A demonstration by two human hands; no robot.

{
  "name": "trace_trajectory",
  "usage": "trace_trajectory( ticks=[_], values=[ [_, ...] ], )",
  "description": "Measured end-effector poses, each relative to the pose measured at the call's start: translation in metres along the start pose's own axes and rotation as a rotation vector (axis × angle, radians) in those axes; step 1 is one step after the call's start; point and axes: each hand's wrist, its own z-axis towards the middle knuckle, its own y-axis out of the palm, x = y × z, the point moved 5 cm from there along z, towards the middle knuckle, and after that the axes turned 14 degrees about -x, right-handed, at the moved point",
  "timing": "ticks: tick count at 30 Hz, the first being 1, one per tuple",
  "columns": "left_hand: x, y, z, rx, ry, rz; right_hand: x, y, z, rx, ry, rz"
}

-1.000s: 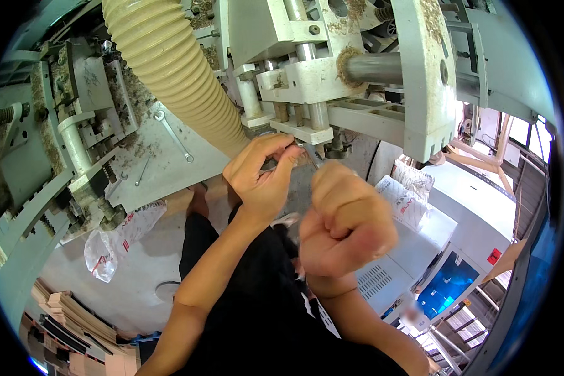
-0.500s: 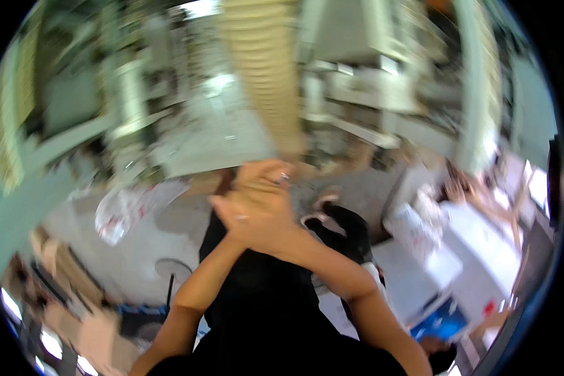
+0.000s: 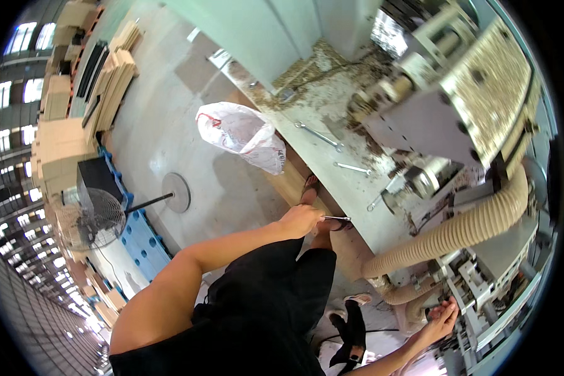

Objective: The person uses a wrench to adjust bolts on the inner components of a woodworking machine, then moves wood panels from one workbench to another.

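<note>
My left hand [image 3: 302,220] is closed around a slim silver wrench [image 3: 336,218], whose end sticks out past the fingers near the machine's edge. Far to the right, my right hand [image 3: 442,321] reaches up to the machine's metal fittings [image 3: 470,285]. Its fingers are curled by a small dark part; what they grip is too small to make out. On the pale machine bed [image 3: 313,163] lie a larger open-ended wrench [image 3: 319,136] and a smaller wrench [image 3: 352,168]. Another metal tool [image 3: 376,203] rests closer to me.
A ribbed beige hose [image 3: 457,241] crosses the right side below a dusty machine head [image 3: 457,106]. An open white plastic bag [image 3: 241,135] stands on the floor. Leftward are a fan [image 3: 91,219], a blue pallet [image 3: 143,241] and stacked boards [image 3: 109,88]. Another person's legs [image 3: 351,332] are nearby.
The view has swung round, with the machine bed now at the right. My hands, together before, are far apart: the left holds a wrench, the right is at the machine.
</note>
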Motion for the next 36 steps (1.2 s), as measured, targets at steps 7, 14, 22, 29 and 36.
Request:
trace_trajectory(
  ticks=[7,14,22,29,36],
  values=[
    [-0.063,-0.033,0.047,0.167,0.020,0.326,0.026,-0.022,0.021,0.124,-0.033,-0.203],
    [-0.086,-0.065,0.118,0.377,0.180,0.487,0.002,-0.012,0.012,0.094,0.038,-0.023],
    [-0.151,-0.193,0.001,0.834,0.341,0.126,-0.039,0.012,-0.002,0.063,0.118,-0.582],
    [-0.342,-0.423,-0.021,1.253,-0.275,0.104,-0.004,-0.026,0.023,-0.004,0.387,-0.914],
    [-0.398,-0.492,0.049,0.880,-0.558,0.342,-0.002,-0.022,0.035,-0.198,0.123,-1.547]
  ],
)
